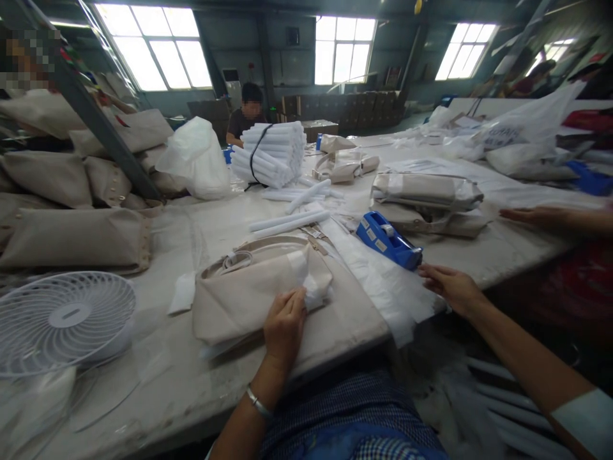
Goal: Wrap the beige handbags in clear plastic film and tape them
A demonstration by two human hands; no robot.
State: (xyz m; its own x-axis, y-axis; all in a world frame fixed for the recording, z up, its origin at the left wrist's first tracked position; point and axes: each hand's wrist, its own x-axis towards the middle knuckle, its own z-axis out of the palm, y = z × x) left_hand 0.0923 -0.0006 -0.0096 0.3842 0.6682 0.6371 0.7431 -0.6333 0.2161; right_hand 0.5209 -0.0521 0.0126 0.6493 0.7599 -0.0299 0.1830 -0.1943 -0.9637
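A beige handbag (249, 294) lies on its side at the table's front, its strap (282, 241) looped along the far side. White wrapping (311, 281) covers part of its right end. My left hand (286, 319) is closed on the bag's near edge beside that wrapping. To the right stands a blue tape dispenser (389, 241) with white labels. At its cutting end, my right hand (447, 287) has its thumb and fingers pinched together on the tape; the clear strip itself is hard to make out. Clear plastic bags (378, 281) lie between the handbag and the dispenser.
A white fan (67, 322) stands at left, before stacked beige bags (76, 239). Tied white foam rods (272, 153) and loose ones (287, 220) lie behind the handbag. More wrapped bags (426, 191) sit at right, near another person's hand (531, 215). A person (246, 115) sits across the table.
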